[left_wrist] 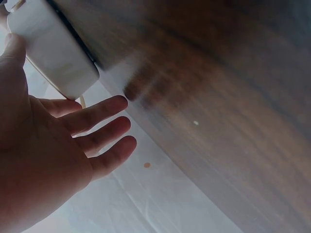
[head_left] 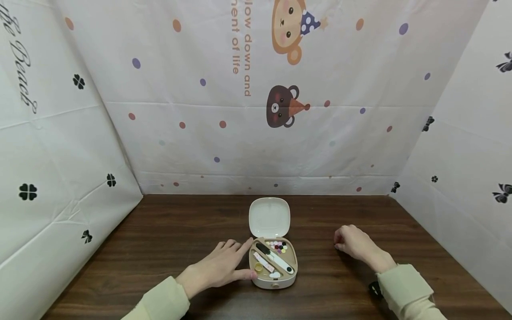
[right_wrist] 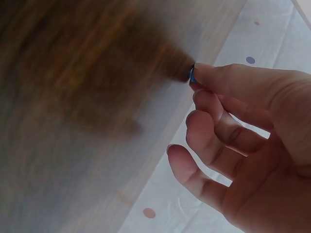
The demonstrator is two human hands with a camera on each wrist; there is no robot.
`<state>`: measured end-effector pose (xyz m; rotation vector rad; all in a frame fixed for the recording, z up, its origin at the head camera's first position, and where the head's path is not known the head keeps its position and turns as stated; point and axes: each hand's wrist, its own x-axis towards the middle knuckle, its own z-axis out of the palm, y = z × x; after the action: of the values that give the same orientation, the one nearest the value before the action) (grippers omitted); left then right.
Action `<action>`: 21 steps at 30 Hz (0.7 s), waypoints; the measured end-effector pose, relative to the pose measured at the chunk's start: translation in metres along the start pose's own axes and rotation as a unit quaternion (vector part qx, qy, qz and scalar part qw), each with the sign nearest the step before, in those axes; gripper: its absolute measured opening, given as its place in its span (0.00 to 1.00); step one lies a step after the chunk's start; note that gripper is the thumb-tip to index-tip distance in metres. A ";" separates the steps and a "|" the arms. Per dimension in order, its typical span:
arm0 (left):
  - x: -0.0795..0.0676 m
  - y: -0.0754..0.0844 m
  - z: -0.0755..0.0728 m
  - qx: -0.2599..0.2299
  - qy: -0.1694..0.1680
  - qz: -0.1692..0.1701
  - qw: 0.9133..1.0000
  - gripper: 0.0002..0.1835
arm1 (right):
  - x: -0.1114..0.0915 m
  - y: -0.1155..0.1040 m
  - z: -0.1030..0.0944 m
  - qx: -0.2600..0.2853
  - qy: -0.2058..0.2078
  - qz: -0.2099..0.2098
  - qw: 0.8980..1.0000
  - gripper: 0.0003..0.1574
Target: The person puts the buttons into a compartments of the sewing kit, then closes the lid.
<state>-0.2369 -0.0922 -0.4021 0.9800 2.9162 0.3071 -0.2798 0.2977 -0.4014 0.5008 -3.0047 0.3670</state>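
Note:
An open sewing kit box (head_left: 294,278) with a white shell and beige tray stands on the table. Its white lid (head_left: 270,218) is tipped back behind it. Inside are several coloured buttons (head_left: 281,247), a white tool with a dark end (head_left: 276,257), a pink-and-white strip (head_left: 264,262) and a yellow thimble-like ring (head_left: 258,267). At the box's left side, my left hand (head_left: 220,267) spreads its fingers, thumb and index finger against the rim. Well to the right, my right hand (head_left: 358,244) pinches a small blue piece (right_wrist: 193,74) between thumb and index finger; the fingertips hide most of it.
The brown wooden table (head_left: 192,222) runs back to a white printed cloth (head_left: 192,146). Similar cloth sides rise at left and right. A black band-like item (head_left: 374,290) shows beneath the right sleeve.

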 end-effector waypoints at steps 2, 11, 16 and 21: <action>0.000 0.000 0.000 0.003 0.002 0.000 1.000 0.52 | 0.000 0.000 0.000 0.009 -0.004 0.004 1.000 0.10; 0.000 0.000 0.001 0.005 0.001 -0.001 1.000 0.52 | 0.004 -0.002 -0.001 0.074 0.002 -0.032 0.997 0.12; 0.000 0.001 0.000 0.005 0.001 0.000 1.000 0.52 | 0.009 -0.008 -0.005 0.119 0.006 -0.061 0.991 0.10; -0.001 0.002 -0.001 0.008 0.002 -0.001 1.000 0.52 | 0.013 -0.018 -0.006 0.154 0.004 -0.069 0.986 0.09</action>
<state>-0.2357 -0.0915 -0.4006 0.9786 2.9276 0.2875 -0.2857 0.2785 -0.3906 0.7232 -2.8933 0.8267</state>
